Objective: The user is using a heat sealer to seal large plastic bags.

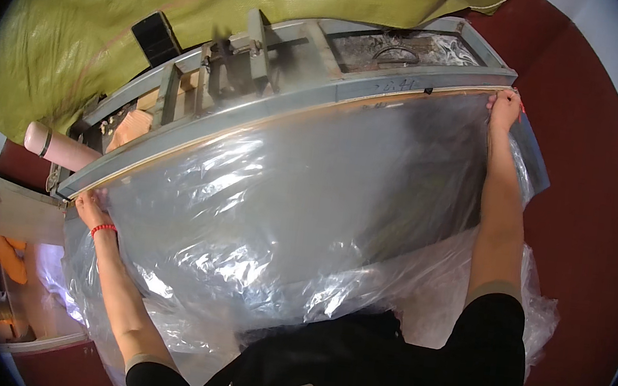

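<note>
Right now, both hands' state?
Left hand: closed at upper left edge of clear plastic sheet; exact grip unclear.
Right hand: closed at its upper right; exact grip unclear.

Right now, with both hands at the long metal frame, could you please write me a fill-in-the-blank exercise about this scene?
The transparent sheet between the left hand and the right hand is made of ____.
The beaded bracelet on the left wrist is coloured ____.
The cylindrical bottle is nearer to the ____ hand.
The short-sleeved top is mostly ____ in colour.

Missing words: plastic; red; left; black.
</note>
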Available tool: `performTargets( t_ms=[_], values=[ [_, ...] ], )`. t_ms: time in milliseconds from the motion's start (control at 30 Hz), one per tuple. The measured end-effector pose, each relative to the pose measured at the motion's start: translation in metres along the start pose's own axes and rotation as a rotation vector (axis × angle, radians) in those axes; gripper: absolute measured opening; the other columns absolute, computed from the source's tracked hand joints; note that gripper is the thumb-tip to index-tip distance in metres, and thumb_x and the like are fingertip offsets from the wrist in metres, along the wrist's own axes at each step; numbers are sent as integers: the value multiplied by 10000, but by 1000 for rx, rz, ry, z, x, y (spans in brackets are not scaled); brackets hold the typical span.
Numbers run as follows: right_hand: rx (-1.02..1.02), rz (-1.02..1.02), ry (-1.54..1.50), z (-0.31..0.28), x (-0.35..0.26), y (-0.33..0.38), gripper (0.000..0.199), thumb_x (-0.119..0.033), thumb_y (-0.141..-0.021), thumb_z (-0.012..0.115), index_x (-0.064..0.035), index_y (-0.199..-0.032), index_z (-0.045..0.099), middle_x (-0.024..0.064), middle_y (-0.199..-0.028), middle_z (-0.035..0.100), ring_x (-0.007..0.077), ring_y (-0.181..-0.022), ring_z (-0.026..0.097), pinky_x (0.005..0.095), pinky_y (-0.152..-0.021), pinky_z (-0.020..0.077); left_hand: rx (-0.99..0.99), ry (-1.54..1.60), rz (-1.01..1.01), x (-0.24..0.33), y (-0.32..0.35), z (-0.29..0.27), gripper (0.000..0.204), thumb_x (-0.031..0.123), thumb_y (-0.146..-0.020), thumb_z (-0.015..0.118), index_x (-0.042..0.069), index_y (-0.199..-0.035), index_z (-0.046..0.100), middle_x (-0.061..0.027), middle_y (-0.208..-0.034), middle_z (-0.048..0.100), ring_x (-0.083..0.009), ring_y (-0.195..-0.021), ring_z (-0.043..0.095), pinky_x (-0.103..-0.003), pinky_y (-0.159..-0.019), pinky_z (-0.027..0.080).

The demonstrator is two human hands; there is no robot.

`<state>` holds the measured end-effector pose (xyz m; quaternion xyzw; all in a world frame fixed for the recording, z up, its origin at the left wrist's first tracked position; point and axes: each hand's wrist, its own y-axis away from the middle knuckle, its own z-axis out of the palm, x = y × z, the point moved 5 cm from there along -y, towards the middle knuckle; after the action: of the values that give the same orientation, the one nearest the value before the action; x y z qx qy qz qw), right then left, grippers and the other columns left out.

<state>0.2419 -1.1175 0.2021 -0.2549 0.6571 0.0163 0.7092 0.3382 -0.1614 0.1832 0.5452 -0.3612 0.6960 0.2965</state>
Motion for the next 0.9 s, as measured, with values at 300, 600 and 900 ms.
performTargets(
  t_ms=[300,600,900],
  values=[
    [-226,111,-45,0,-11,13,202,-200,-807,563,2,-803,583,84,-670,601,119,-531,539,244,-489,425,-54,-102,78,20,14,-8,72,136,-828,506,69,-855,499,-11,-723,522,-87,-631,490,-209,-537,406],
    [338,-681,528,-99,-130,63,223,-188,-796,532,-17,-889,641,142,-904,630,275,-845,590,341,-778,447,-441,-428,254,124,124,-4,44,38,-827,493,52,-845,530,17,-789,529,-63,-724,501,-198,-648,408],
    [-980,-910,-145,159,-317,420,330,-128,-721,648,-56,-1029,554,83,-1063,532,229,-1031,478,337,-891,378,-529,-424,445,191,208,-46,96,-36,-772,515,1,-856,544,-25,-847,561,-98,-786,532,-216,-721,419]
  ],
)
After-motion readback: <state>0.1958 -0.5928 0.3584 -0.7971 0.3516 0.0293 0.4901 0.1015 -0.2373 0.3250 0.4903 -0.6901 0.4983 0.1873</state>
